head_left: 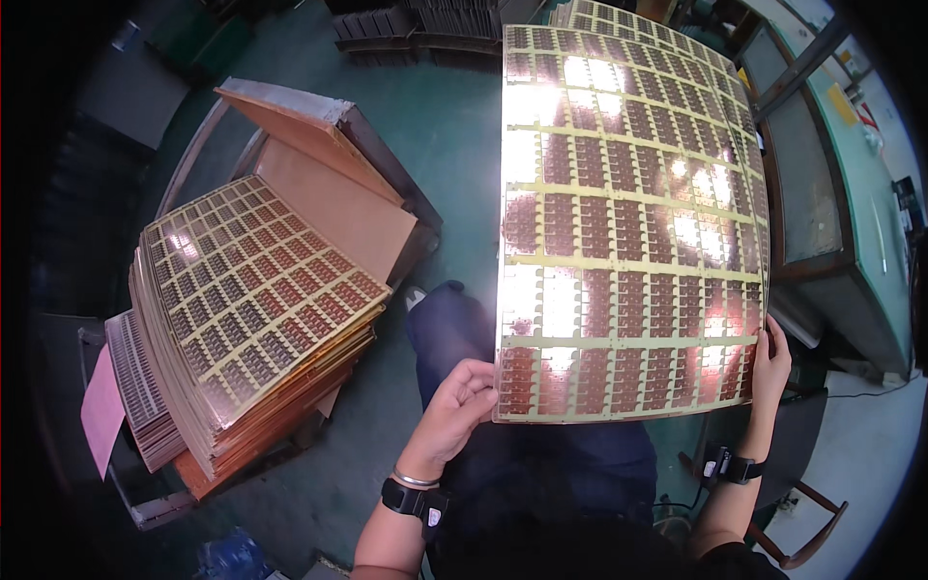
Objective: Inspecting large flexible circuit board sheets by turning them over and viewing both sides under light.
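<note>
Between my two hands is a large printed circuit board panel (pixel 633 343), copper-brown with a pale yellow-green grid and bright glare on its face. My left hand (pixel 462 411) is closed on its near left edge, fingers curled with the thumb on the rim. At the near right edge my right hand (pixel 771 362) grips the panel, its fingers partly hidden behind the edge. Further panels (pixel 619 19) show past its far edge; whether they touch it I cannot tell. On my left, a thick stack of similar panels (pixel 261 290) leans on a slanted rack.
The rack's wooden backboard (pixel 309 135) rises behind the left stack, and a pink sheet (pixel 102 414) sticks out beside it. Dark stacked panels (pixel 425 24) stand at the back. A green-topped desk (pixel 860 164) is at right, with a wooden chair (pixel 807 541) below it.
</note>
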A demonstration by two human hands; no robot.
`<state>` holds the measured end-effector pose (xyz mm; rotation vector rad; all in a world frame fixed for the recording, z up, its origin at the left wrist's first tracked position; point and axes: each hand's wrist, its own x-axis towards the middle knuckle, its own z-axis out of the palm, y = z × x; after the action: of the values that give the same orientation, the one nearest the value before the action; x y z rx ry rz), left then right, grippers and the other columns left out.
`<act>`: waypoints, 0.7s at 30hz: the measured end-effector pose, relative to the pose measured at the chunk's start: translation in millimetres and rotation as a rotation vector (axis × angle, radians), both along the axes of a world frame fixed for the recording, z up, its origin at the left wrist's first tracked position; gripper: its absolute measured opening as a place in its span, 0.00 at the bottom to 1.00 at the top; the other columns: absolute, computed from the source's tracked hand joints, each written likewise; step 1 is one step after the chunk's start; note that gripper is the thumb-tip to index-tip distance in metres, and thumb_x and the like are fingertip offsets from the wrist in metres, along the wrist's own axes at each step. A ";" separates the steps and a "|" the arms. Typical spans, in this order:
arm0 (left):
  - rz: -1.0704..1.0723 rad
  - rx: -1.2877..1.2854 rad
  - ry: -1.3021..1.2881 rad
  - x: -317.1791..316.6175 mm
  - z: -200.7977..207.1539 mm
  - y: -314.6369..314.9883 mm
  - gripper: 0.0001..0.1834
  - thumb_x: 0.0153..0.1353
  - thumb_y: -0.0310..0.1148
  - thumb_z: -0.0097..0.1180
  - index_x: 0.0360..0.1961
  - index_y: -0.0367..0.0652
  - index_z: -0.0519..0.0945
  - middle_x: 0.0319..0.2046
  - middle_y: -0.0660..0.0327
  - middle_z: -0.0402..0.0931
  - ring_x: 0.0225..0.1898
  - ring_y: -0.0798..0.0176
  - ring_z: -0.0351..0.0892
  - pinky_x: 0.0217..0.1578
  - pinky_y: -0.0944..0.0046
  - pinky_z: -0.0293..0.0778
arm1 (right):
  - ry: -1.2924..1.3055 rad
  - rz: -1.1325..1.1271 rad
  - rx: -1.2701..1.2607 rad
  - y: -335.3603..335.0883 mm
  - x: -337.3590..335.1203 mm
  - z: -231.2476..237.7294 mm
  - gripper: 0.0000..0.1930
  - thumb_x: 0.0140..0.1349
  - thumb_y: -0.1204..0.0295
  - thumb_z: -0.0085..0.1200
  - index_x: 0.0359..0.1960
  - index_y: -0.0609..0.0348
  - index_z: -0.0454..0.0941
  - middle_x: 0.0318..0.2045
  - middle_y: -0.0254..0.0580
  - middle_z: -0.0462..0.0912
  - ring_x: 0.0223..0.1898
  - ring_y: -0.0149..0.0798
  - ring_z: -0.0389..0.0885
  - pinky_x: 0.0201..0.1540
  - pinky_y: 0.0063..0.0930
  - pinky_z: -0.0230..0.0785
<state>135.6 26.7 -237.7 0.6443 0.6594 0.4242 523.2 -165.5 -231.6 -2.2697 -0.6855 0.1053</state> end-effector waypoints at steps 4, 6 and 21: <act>-0.007 0.021 -0.008 -0.5 -5.5 1.9 0.10 0.61 0.25 0.45 0.44 0.39 0.65 0.42 0.59 0.71 0.43 0.70 0.73 0.42 0.70 0.71 | -0.018 0.004 0.006 3.7 -0.3 -2.4 0.15 0.62 0.75 0.43 0.50 0.64 0.70 0.41 0.44 0.77 0.41 0.30 0.75 0.45 0.22 0.65; -0.014 0.020 -0.014 -1.3 -7.7 2.1 0.11 0.61 0.25 0.45 0.44 0.39 0.65 0.42 0.59 0.71 0.42 0.71 0.73 0.42 0.70 0.71 | -0.009 -0.003 -0.018 4.9 -1.3 0.0 0.15 0.62 0.75 0.43 0.50 0.64 0.70 0.42 0.45 0.77 0.42 0.30 0.75 0.46 0.22 0.65; -0.002 0.014 0.007 0.4 -5.1 0.0 0.11 0.61 0.25 0.45 0.45 0.40 0.65 0.42 0.60 0.72 0.43 0.70 0.73 0.42 0.70 0.71 | -0.043 0.011 -0.028 3.4 -0.4 5.6 0.15 0.61 0.76 0.42 0.50 0.65 0.70 0.45 0.47 0.76 0.47 0.34 0.74 0.50 0.25 0.63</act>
<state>136.0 26.7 -242.9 0.6598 0.6625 0.4258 522.8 -162.0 -226.0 -2.3015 -0.7229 0.0718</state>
